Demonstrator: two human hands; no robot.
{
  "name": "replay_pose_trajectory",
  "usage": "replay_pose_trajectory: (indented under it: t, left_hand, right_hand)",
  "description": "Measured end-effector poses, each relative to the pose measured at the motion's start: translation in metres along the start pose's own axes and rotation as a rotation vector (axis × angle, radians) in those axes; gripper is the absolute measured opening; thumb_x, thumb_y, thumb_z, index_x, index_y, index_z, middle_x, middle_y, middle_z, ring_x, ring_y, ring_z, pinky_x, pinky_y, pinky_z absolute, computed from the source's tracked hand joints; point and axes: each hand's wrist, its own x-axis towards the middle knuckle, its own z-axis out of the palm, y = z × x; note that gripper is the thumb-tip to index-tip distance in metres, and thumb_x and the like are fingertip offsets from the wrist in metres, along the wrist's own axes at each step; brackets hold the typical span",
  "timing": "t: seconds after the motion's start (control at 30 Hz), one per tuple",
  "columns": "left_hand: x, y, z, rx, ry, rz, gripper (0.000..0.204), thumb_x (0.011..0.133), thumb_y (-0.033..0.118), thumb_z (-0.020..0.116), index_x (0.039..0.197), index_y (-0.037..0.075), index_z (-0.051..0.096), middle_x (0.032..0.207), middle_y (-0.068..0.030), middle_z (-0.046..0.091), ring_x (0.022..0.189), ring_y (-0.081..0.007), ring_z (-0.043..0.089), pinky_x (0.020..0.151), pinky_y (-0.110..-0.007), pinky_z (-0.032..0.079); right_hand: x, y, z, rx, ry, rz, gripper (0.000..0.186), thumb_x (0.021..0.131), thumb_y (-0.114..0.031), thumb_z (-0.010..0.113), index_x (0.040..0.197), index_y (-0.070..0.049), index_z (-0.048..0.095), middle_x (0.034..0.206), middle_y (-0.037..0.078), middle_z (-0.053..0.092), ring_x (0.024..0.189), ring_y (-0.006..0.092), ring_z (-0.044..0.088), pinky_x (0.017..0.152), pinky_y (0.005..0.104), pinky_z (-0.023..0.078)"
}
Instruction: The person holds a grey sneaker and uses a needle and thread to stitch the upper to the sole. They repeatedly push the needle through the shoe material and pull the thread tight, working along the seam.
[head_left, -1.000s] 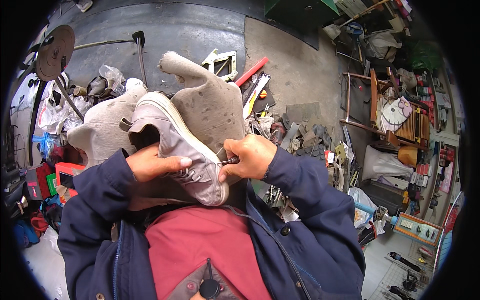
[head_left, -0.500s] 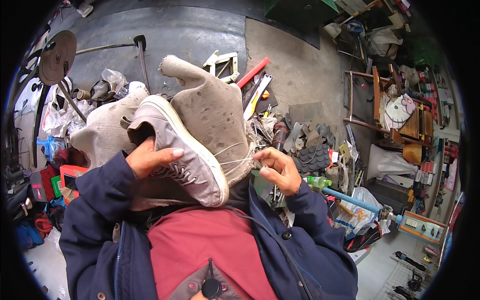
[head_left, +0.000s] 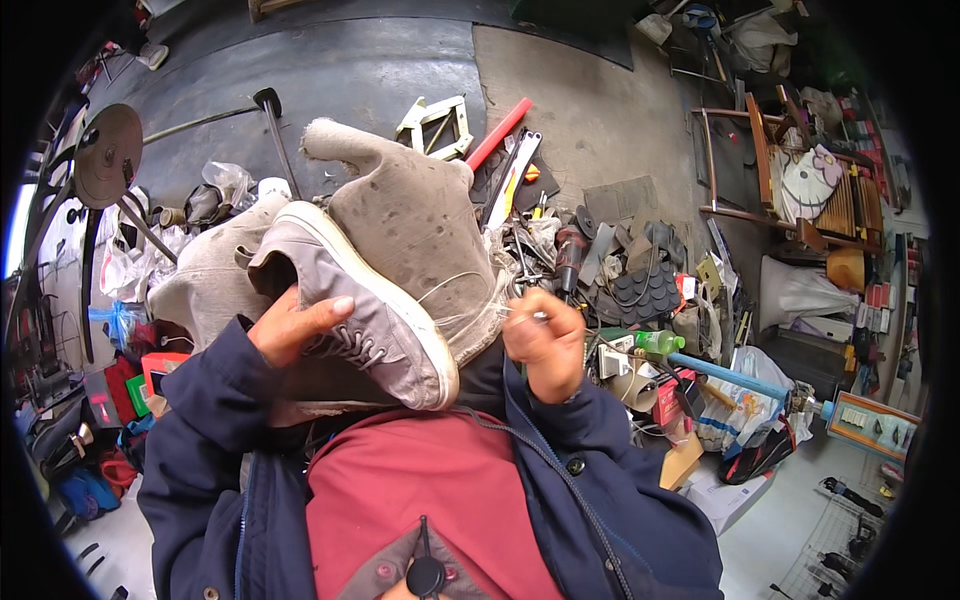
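Observation:
A grey lace-up shoe (head_left: 385,295) with a white rubber sole lies tilted across my lap, its toe toward me. My left hand (head_left: 300,330) grips it by the opening, thumb on the outer side and the other fingers hidden inside or behind. Off to the right of the sole, my right hand (head_left: 545,345) is closed in a pinch on a thin white thread (head_left: 452,278). That thread curves slackly from the sole's edge over a worn, spotted grey cloth (head_left: 410,200) spread beneath the shoe.
Beyond the cloth lie a red bar (head_left: 500,133) and a pale green metal frame (head_left: 437,127). Tools and black rubber scraps (head_left: 650,285) are heaped to the right, near a green bottle (head_left: 660,342). At left stands a round metal disc (head_left: 108,157) on a stand.
My right hand has turned and its fingers have curled in more tightly. The thread has gone from nearly straight to slack. My left hand keeps its hold on the shoe.

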Motion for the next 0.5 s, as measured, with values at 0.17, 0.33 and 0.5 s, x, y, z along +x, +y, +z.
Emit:
replay_pose_trajectory:
  t: [0.17,0.33,0.5]
  left_hand:
    - [-0.016,0.024,0.008,0.450,0.016,0.047,0.048,0.099,0.040,0.071,0.125,0.000,0.066,0.105,-0.0007,0.069,0.097,-0.0114,0.059,0.088,-0.032,0.049]
    - [-0.044,0.039,0.010,1.531,0.299,0.556,0.038,0.081,0.037,0.084,0.093,0.005,0.067,0.082,-0.0127,0.064,0.076,-0.0319,0.062,0.069,-0.040,0.051]
    - [-0.077,0.031,-0.044,1.628,0.535,0.687,0.046,0.085,0.023,0.084,0.065,0.005,0.047,0.058,-0.0108,0.044,0.052,-0.0315,0.043,0.054,-0.040,0.039]
  right_hand:
    - [0.009,0.015,0.027,-0.677,-0.229,-0.098,0.047,0.077,-0.035,0.093,0.093,-0.004,0.062,0.084,0.008,0.061,0.062,0.0182,0.058,0.058,0.0327,0.048]
    - [0.015,0.018,0.030,-0.702,-0.196,-0.138,0.048,0.076,-0.034,0.093,0.097,-0.005,0.062,0.083,0.007,0.059,0.064,0.0187,0.059,0.059,0.0333,0.049]
    - [0.014,0.022,0.031,-0.705,-0.177,-0.154,0.048,0.076,-0.032,0.093,0.100,-0.005,0.061,0.081,0.006,0.058,0.064,0.0177,0.058,0.058,0.0329,0.049]
